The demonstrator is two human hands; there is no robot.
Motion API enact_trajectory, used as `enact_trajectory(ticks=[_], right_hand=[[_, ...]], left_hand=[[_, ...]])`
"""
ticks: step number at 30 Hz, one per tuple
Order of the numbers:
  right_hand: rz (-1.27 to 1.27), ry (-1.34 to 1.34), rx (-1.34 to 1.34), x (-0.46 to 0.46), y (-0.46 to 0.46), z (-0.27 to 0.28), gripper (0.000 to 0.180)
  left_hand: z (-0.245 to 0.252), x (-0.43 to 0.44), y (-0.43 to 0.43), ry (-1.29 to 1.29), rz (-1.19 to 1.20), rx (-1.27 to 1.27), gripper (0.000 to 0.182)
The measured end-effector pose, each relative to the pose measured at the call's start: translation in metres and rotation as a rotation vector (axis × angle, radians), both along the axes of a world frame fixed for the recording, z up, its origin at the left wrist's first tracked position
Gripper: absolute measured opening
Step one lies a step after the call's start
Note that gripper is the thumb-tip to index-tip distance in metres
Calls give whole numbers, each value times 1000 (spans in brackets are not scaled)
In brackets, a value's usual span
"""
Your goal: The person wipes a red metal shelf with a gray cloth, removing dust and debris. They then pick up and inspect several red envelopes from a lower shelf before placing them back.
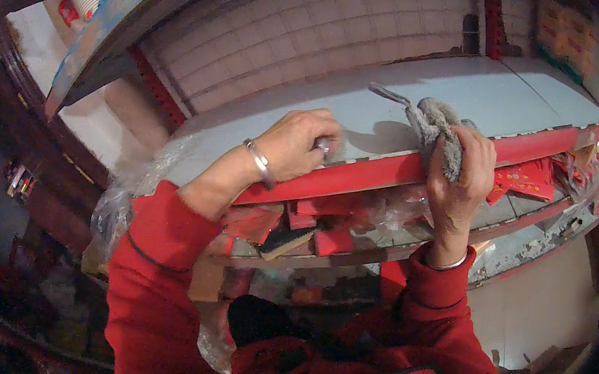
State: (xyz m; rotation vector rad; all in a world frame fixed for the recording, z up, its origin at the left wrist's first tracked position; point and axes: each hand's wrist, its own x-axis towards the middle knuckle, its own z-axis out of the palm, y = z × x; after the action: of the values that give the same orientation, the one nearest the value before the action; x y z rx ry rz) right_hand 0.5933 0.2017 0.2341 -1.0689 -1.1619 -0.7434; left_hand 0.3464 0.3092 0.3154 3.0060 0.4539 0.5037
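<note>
A pale metal shelf with a red front strip spans the view before me. My right hand grips a bunched grey cloth at the shelf's front edge; one end of the cloth sticks out over the shelf top. My left hand is curled over the same edge, further left. A small shiny, clear-looking piece shows between its thumb and fingers; what it is I cannot make out. A metal bangle circles my left wrist.
Red packets and plastic wrapping lie on the lower shelf. Crumpled clear plastic hangs at the left end. A wire grid panel backs the shelf, and cartons stand far right. A curved shelf edge juts in upper left.
</note>
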Motion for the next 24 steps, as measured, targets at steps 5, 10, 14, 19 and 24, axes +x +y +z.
enact_trajectory(ticks=[5,10,14,19,24], right_hand=[[8,-2,-29,2,-3,-1,33],[20,-20,-8,3,0,-1,32],[14,-32,-3,3,2,-3,29],[-24,-33,2,3,4,-5,25],[-38,-37,16,0,3,-5,26]], left_hand=[[21,-113,28,250,691,-247,11],[32,-147,26,93,855,-2,21],[16,-93,2,-273,593,-559,21],[6,-140,4,3,456,-159,24],[25,-189,18,190,1223,138,28]])
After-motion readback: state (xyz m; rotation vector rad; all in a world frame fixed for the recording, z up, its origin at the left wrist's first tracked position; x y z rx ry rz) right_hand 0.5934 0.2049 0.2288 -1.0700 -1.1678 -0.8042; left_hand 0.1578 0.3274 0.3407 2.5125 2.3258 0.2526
